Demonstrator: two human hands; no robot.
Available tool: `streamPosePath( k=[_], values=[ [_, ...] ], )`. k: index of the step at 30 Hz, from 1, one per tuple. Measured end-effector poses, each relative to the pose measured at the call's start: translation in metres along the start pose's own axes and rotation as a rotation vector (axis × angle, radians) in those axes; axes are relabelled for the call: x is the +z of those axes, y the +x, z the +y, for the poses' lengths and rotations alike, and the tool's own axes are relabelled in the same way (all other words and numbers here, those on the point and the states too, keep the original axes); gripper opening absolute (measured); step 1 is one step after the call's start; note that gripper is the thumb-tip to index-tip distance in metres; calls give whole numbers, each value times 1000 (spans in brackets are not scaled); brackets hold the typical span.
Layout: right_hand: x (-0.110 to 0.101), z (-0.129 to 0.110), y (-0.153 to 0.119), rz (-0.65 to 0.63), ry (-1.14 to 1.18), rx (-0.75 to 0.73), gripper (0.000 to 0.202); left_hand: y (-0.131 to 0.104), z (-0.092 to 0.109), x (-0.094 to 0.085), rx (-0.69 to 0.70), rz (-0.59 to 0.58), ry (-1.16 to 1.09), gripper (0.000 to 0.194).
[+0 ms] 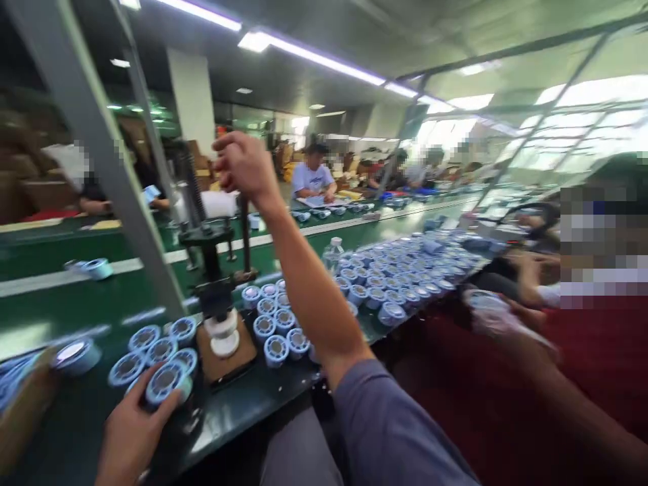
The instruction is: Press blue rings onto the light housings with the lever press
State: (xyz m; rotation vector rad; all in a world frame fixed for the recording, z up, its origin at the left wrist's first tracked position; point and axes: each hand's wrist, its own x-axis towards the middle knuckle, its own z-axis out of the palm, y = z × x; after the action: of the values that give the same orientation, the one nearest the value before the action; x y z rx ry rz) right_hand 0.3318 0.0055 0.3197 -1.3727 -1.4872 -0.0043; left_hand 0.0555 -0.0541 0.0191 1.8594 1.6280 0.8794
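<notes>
My left hand [132,425] is closed round the sides of a light-blue ring-shaped part [166,382] with a dark mesh-like centre. Several parts like it [160,351] stand just beyond, to the left of the press. My right arm reaches up, and my right hand [248,167] is curled at the top of the lever [246,239] of a black hand press [208,266]. White round pieces [225,334] sit under the ram, on the brown base board [207,361] of the press. More blue parts [276,347] stand in rows to its right.
A large group of blue parts [399,273] covers the bench to the right, beside a clear bottle [334,253]. A cardboard box [30,405] stands at far left. A grey post [111,155] rises near the press. A co-worker's gloved hand [489,314] holds a part at right.
</notes>
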Motion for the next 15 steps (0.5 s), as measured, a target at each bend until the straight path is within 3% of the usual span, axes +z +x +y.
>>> streamPosePath(
  k=[2, 5, 10, 15],
  values=[
    [0, 10, -3, -34, 257, 34, 27, 7, 7, -2, -9, -88, -185, 67],
    [1, 20, -2, 23, 401, 21, 25, 18, 24, 10, 37, -125, -320, 61],
    [0, 22, -5, 50, 415, -48, 26, 32, 52, 48, 163, -283, -459, 56],
    [7, 22, -2, 72, 415, -36, 28, 40, 57, 72, 208, -407, -608, 51]
  ],
)
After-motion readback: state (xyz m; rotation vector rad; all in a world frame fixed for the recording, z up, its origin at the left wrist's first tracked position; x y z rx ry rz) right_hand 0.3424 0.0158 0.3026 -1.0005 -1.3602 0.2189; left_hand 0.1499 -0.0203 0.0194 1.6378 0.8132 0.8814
